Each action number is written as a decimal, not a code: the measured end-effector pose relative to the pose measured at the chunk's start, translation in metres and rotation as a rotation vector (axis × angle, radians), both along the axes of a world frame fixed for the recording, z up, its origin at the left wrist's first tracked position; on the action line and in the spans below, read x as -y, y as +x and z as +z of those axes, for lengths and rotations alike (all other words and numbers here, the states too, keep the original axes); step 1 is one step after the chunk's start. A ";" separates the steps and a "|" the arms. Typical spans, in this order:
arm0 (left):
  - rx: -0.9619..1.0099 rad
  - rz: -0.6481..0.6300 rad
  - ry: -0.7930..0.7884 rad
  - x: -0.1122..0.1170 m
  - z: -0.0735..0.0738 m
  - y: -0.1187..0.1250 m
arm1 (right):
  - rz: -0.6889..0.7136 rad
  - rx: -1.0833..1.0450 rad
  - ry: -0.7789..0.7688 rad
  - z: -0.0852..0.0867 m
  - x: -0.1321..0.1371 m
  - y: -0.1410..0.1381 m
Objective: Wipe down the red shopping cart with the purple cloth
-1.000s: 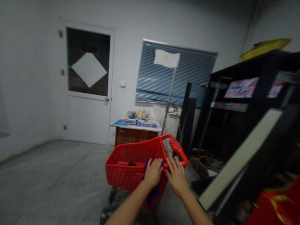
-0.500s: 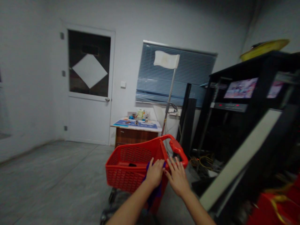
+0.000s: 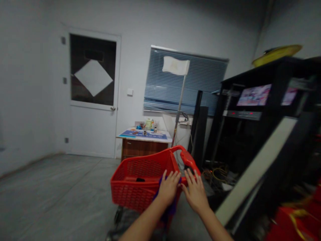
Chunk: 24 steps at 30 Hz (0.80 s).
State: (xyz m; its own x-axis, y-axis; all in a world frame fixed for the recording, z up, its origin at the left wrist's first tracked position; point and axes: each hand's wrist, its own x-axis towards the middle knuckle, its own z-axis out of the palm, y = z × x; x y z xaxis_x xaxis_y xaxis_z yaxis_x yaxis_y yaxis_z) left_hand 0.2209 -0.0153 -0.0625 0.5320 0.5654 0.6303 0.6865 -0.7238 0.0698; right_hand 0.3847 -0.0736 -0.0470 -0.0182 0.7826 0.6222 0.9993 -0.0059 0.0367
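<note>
A red plastic shopping cart [image 3: 140, 180] stands on the grey floor in front of me, its handle [image 3: 188, 160] at the right. My left hand [image 3: 168, 188] lies on the cart's near rim, fingers curled over a purple cloth [image 3: 171, 209] that hangs down the cart's side. My right hand [image 3: 195, 192] is beside it with fingers spread, resting against the rim just below the handle. A small dark thing [image 3: 139, 180] lies inside the basket; I cannot make out what it is.
A black shelf unit [image 3: 263, 127] with screens stands close on the right, a tilted white board [image 3: 253, 174] leaning on it. Cables [image 3: 218, 174] lie on the floor. A wooden desk [image 3: 144, 144], a pole with a white cloth [image 3: 175, 65], blinds and a white door [image 3: 92, 97] line the back wall.
Both hands slid a little to the right along the cart's rim, towards the handle. The view shifted slightly left.
</note>
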 end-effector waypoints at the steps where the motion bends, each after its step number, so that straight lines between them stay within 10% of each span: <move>1: -0.003 -0.008 0.016 0.000 0.000 0.001 | 0.008 0.005 0.004 0.000 0.001 0.001; 24: 0.041 0.066 0.193 -0.001 -0.021 0.000 | 0.110 -0.095 0.045 -0.002 0.010 0.001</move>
